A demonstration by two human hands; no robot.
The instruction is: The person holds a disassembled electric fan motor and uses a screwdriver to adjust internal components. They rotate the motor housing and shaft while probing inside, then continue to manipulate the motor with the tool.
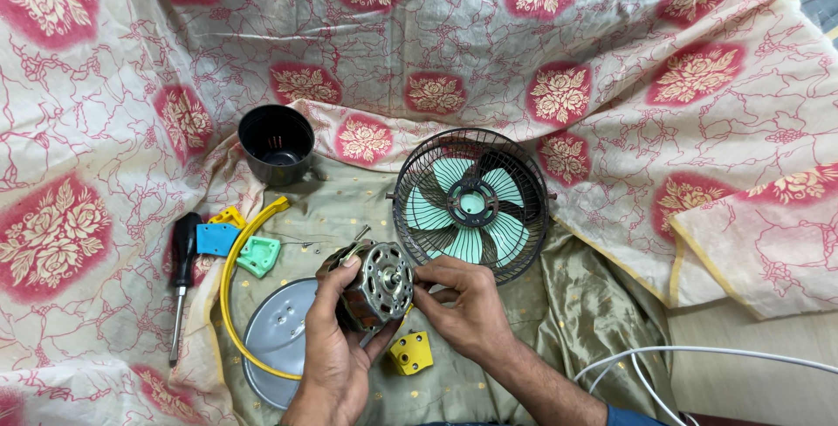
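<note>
While I look down through the head camera, my left hand [336, 352] has its grip closed around the fan motor [374, 285], holding it from below above the middle of the cloth [602, 304]. My right hand [467, 308] pinches with its fingertips [421, 274] at the front face of the motor, so this grip is closed on the motor too. Just beyond the hands stands a dark wire fan guard [472, 202] with green blades inside. Under the left hand lie a grey round plate [271, 330] and a curved yellow band [234, 282]. A small yellow block [411, 352] lies between my wrists. Toward the left edge of the cloth I see a black screwdriver [182, 278], a blue piece [216, 238] and a green piece [259, 255]. A black cup-shaped cover [277, 142] stands farther back.
</note>
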